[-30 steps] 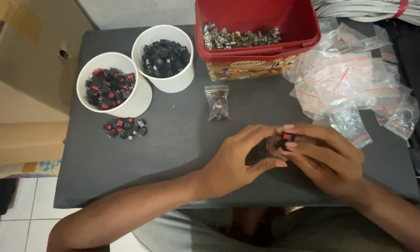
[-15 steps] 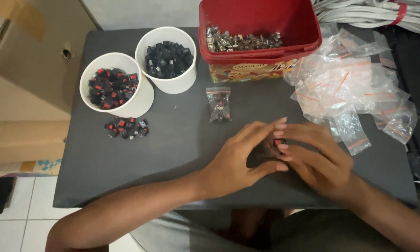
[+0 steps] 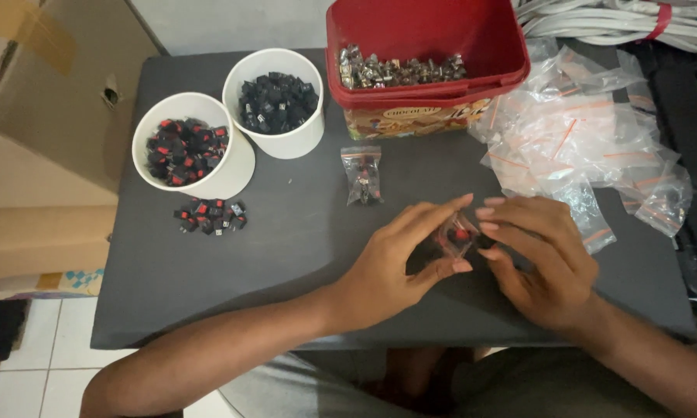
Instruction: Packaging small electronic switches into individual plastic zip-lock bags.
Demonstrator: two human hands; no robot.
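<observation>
While we look from the left side, we see a cardboard box [image 3: 46, 93] next to the dark table [image 3: 302, 255]. Then come two white cups: one cup with red and black parts [image 3: 187, 147], and one cup with black parts [image 3: 277, 101]. A little pile of loose parts [image 3: 209, 217] lies just below the first cup. A small filled bag [image 3: 363, 175] lies flat near the middle. Our left hand [image 3: 399, 259] and our right hand [image 3: 538, 259] meet low on the table, fingers pinched together on a small clear bag [image 3: 457, 234] with something red inside. Behind them sits a red tub [image 3: 426, 54] of shiny metal bits, with a heap of empty clear bags [image 3: 588, 147] on the right.
</observation>
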